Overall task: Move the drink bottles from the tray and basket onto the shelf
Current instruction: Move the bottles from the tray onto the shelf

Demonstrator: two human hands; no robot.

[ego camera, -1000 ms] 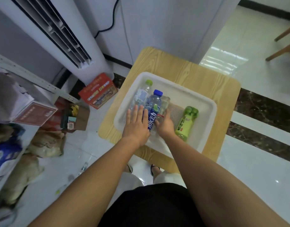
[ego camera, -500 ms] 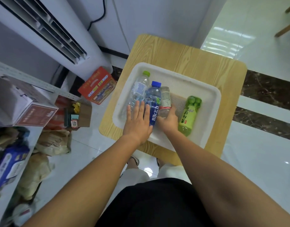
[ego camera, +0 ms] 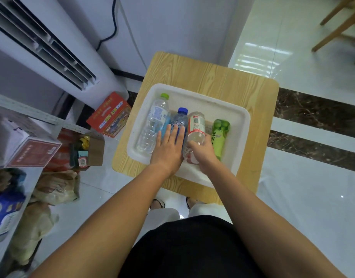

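Head view: left hand [ego camera: 168,149] lies flat, fingers straight, on the blue-capped bottle [ego camera: 180,119]; right hand [ego camera: 202,153] curls round the red-labelled bottle [ego camera: 196,125] at the tray [ego camera: 243,141]'s near edge.

I see a white tray [ego camera: 242,125] on a wooden table [ego camera: 202,73], with four bottles lying side by side in it. The left hand [ego camera: 168,149] lies flat on the blue-capped bottle [ego camera: 180,119], fingers [ego camera: 168,130] straight. The right hand [ego camera: 202,153] grips the red-labelled bottle [ego camera: 196,125], between the green bottle [ego camera: 219,135] and the blue-capped one
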